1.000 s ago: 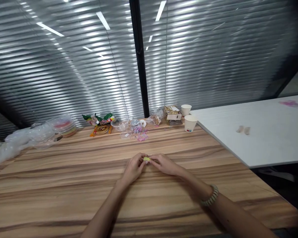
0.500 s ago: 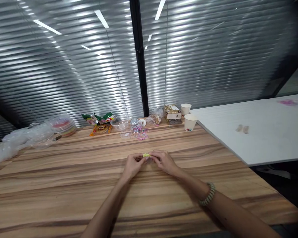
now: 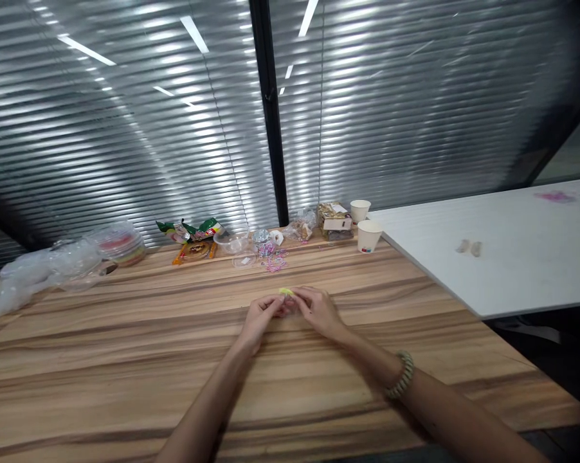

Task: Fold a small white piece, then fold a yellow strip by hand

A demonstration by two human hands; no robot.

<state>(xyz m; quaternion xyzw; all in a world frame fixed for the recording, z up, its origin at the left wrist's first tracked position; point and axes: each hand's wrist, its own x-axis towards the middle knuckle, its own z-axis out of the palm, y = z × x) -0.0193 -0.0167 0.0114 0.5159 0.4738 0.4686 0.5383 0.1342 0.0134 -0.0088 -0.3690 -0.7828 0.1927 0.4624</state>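
Observation:
Over the middle of the wooden table (image 3: 140, 360), both hands meet at what looks like a small clear plastic bag (image 3: 290, 307) with a bright yellow strip (image 3: 286, 291) at its top. My left hand (image 3: 261, 316) pinches its left side, thumb and fingers together. From the other side, my right hand (image 3: 319, 312) grips it near the yellow strip with thumb and forefinger. Fingers partly cover the bag, and its contents are too small to make out. A beaded bracelet (image 3: 402, 375) circles my right wrist.
Paper cups (image 3: 369, 236), a small box (image 3: 337, 223), pink and purple bits (image 3: 274, 258), a clear bowl (image 3: 232, 241) and a green snack bag (image 3: 200, 229) line the back edge. Bubble wrap (image 3: 34, 267) lies at left. A white table (image 3: 526, 270) adjoins at right.
The yellow strip now sits slightly higher, and more of the clear bag shows beneath it. My left fingers have shifted a little on the bag. The view has moved slightly.

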